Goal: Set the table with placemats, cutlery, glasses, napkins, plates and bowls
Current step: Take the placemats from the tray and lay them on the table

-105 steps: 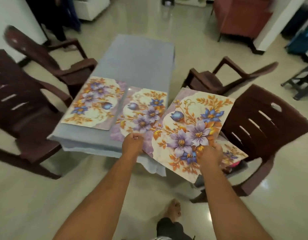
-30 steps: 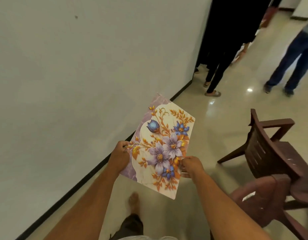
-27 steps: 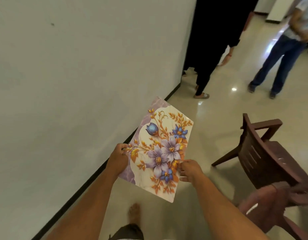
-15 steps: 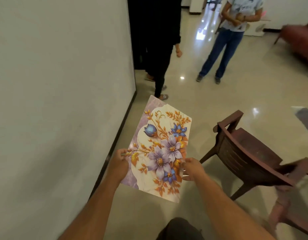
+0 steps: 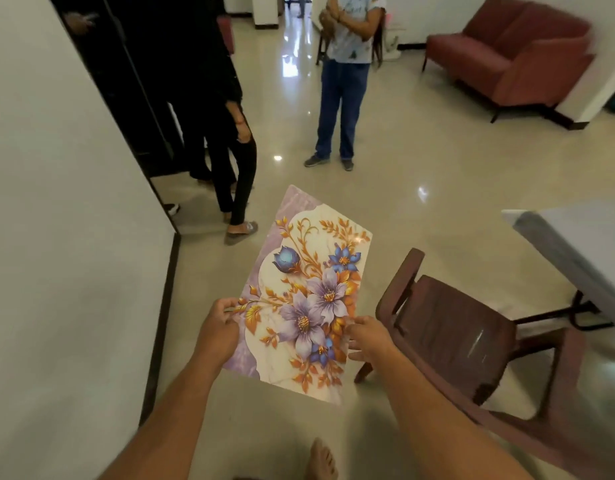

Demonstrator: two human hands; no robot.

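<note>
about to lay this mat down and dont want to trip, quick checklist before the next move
1. Left hand grips the placemat edge: ok.
2. Right hand grips the opposite edge: ok.
3. Placemat flat, not folded: ok.
4. Table within view, bare corner showing at right: ok.
5. Path to the table: not ok, a brown chair stands between.
6. Two bystanders ahead stand apart from the table: ok.

Single head-worn wide-angle view, looking forward and steeply down from standing height over the brown chair point(image 5: 451, 327), close below-right; white wall point(image 5: 63, 237) at its left, sofa point(image 5: 517, 53) far beyond.
</note>
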